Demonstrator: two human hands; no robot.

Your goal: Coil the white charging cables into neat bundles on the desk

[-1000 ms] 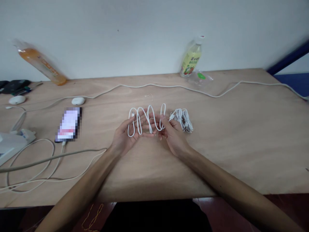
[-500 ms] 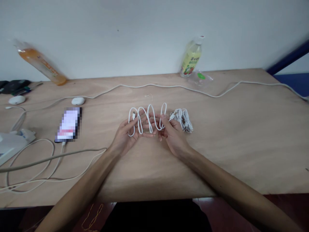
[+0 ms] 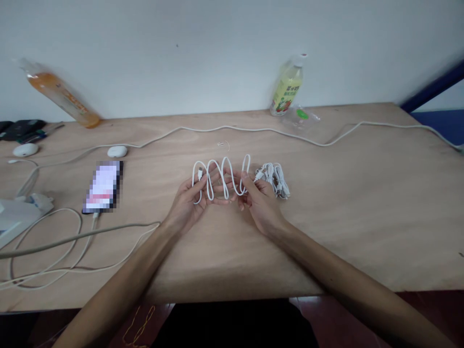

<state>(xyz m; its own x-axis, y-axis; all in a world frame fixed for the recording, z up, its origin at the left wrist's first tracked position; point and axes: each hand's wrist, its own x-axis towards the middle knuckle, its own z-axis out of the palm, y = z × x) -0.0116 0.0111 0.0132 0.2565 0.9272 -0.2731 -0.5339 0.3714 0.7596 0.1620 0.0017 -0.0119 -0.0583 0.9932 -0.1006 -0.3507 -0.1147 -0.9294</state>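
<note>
Loopy white cable [image 3: 226, 196] is held over the tabletop [image 3: 344, 217], in from the front edge; it's pinched by the left hand [image 3: 184, 203] near a plug [image 3: 200, 172], by the right hand [image 3: 261, 203] at the last loop; bundled cables [image 3: 279, 181] are seen beside that.

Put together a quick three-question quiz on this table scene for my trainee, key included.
1. What do the left hand and right hand hold between them?
2. True or false: the phone lies to the right of the bundled cables.
3. The bundled cables lie beside which hand?
A) left
B) right

Key:
1. A looped white cable.
2. False; the phone lies to their left.
3. B
</note>
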